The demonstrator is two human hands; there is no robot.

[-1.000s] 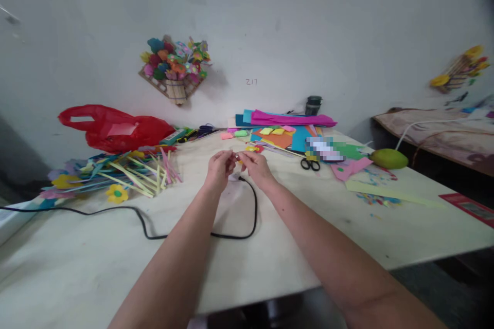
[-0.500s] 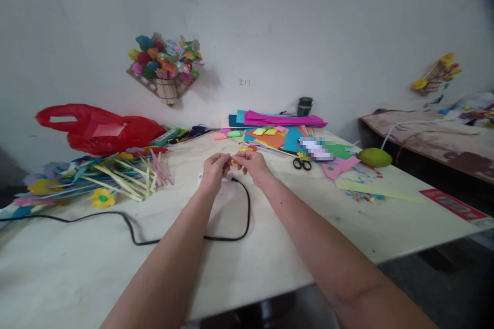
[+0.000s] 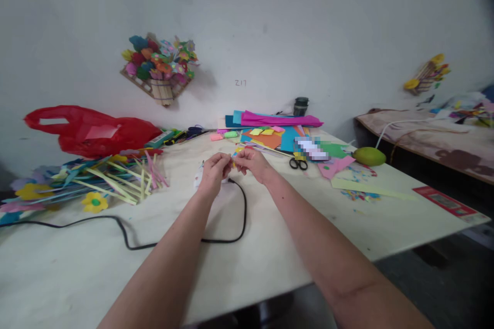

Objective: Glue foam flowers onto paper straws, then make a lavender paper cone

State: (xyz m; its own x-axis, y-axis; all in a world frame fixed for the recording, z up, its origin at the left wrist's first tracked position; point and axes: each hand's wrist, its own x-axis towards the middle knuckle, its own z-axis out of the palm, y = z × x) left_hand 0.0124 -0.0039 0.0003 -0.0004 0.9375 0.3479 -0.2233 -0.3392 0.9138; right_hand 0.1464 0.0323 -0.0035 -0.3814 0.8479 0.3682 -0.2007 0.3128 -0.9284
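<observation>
My left hand (image 3: 215, 170) and my right hand (image 3: 252, 164) meet over the middle of the table, fingertips pinched together. Between them is a small yellow piece (image 3: 233, 163), mostly covered by my fingers; its exact kind cannot be made out. Just beyond the fingers lie small red and yellow pieces (image 3: 249, 148). A white object (image 3: 198, 177) sits behind and left of my left hand, largely hidden. The plug-like end of a black cord (image 3: 245, 211) reaches up to it beneath my hands. Black-handled scissors (image 3: 298, 164) rest to the right of my right hand.
On the left are a red plastic bag (image 3: 104, 133), foam strips (image 3: 116, 180) and a yellow flower (image 3: 94, 202). Coloured sheets (image 3: 278, 120) and a dark jar (image 3: 301, 106) stand at the back. To the right lie a green fruit (image 3: 369, 156) and paper scraps (image 3: 360, 195).
The view has shifted slightly, so the things on the table appear a little further left. My hands keep their pinch, with the fingers only slightly moved.
</observation>
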